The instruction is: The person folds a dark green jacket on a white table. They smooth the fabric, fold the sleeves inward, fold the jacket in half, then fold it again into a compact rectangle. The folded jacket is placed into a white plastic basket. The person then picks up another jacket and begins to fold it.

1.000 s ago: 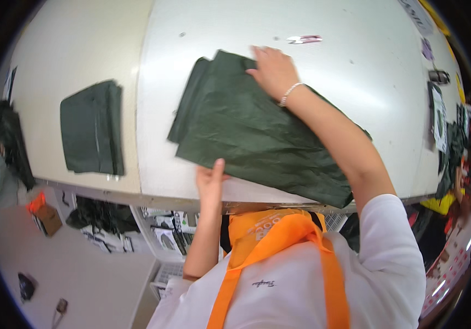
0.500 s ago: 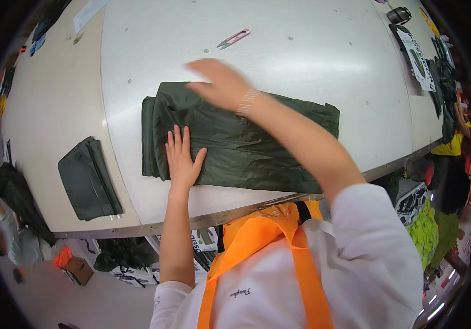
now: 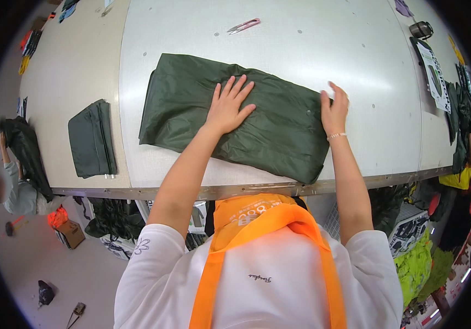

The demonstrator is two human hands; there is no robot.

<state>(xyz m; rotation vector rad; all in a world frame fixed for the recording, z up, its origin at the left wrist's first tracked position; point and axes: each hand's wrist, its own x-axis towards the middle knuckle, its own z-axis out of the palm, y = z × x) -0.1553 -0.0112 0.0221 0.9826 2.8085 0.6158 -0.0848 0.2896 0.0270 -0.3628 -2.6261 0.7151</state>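
A folded dark green garment [image 3: 279, 126] of thin, slightly shiny fabric lies at a slant across the table in front of me. My left hand [image 3: 230, 107] rests flat on its upper middle, fingers spread. At the garment's right end is my right hand [image 3: 335, 112], thumb and fingers apart, its thumb side against the upper right edge. Creases run through the fabric near my left hand, and layered folds show along the left edge.
A second folded dark green garment [image 3: 92, 140] sits at left. Pink-handled thread snips [image 3: 243, 26] lie at the far side. A dark metal cup [image 3: 421, 29] and a printed card [image 3: 434, 77] are at far right. The table's metal edge [image 3: 235, 191] runs before me. Another person [image 3: 19, 181] handles dark fabric at left.
My right hand has swung from over the garment's upper left to its right end. My left hand has moved up and right on the fabric. The garment now lies more slanted, its right end nearer me.
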